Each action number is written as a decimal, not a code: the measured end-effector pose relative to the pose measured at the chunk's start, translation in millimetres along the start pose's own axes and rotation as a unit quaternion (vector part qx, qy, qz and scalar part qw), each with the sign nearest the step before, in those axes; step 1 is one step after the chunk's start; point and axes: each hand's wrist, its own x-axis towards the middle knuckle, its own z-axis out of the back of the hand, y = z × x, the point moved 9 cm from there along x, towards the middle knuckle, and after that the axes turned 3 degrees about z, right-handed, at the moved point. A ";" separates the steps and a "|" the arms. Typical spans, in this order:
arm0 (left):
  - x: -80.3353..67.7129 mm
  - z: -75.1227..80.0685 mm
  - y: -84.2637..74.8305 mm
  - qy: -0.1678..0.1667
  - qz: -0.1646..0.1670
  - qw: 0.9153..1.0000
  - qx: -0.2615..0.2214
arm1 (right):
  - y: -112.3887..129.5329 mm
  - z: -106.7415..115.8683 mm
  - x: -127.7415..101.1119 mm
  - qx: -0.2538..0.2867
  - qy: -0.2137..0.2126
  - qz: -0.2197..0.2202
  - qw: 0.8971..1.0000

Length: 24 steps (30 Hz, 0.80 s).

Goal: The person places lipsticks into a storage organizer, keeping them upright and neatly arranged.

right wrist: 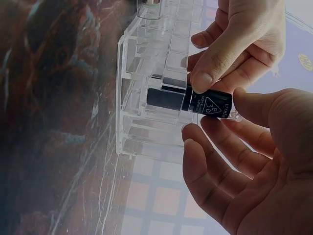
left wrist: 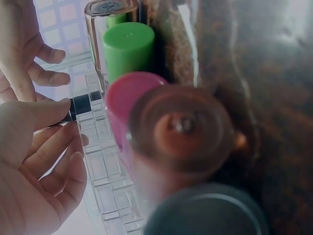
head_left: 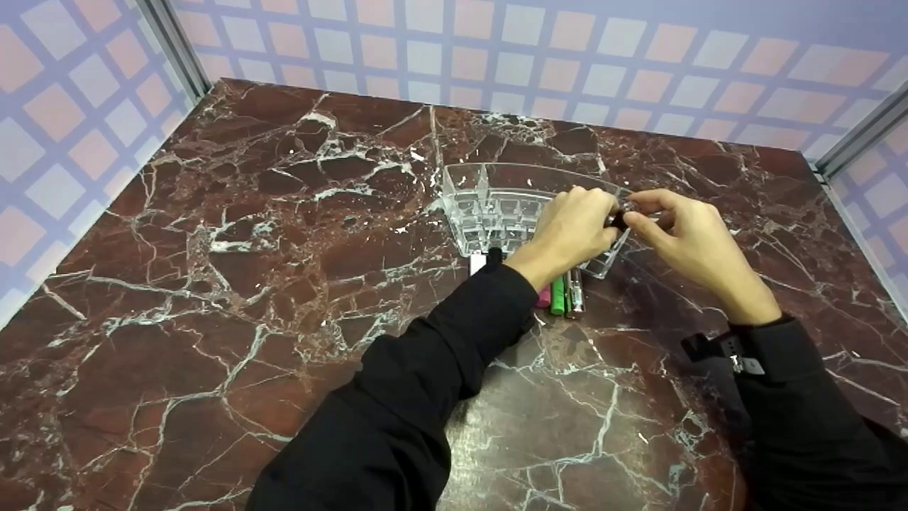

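Both my hands meet over the clear acrylic organiser with its grid of small compartments [head_left: 496, 206], which stands on the dark red marble surface veined in white [head_left: 248, 284]. Between them I hold a small black cylindrical tube with white lettering on it [right wrist: 190, 101], lying roughly level just above the organiser's right-hand end. The fingers of my left hand [head_left: 571, 228] are curled, thumb and forefinger pinching the tube from above; the right wrist view shows that thumb tip pressed onto the tube's middle. My right hand [head_left: 684, 231] takes the tube's other end, its thumb [right wrist: 274, 110] against the lettered end and the other fingers [right wrist: 215, 147] loosely bent under it, touching or nearly touching; I cannot tell exactly which. Just in front of the organiser, near my left wrist, several more tubes lie side by side on the surface: a green-capped tube [left wrist: 128, 49], a pink-capped tube [left wrist: 128, 98] beside it, and a clear-cased tube with a metallic look [head_left: 576, 291] just beyond the green one. Closest to the left wrist camera sits a brownish round cap [left wrist: 183, 129], too blurred to make out further. My black sleeves [head_left: 440, 355] cover both forearms, and a checked pink-and-white wall [head_left: 496, 50] surrounds the surface.
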 end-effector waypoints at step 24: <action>-12.9 29.0 3.0 0.017 -0.004 0.999 -0.050 | 27.2 15.7 -3.0 -0.061 -0.041 0.055 0.996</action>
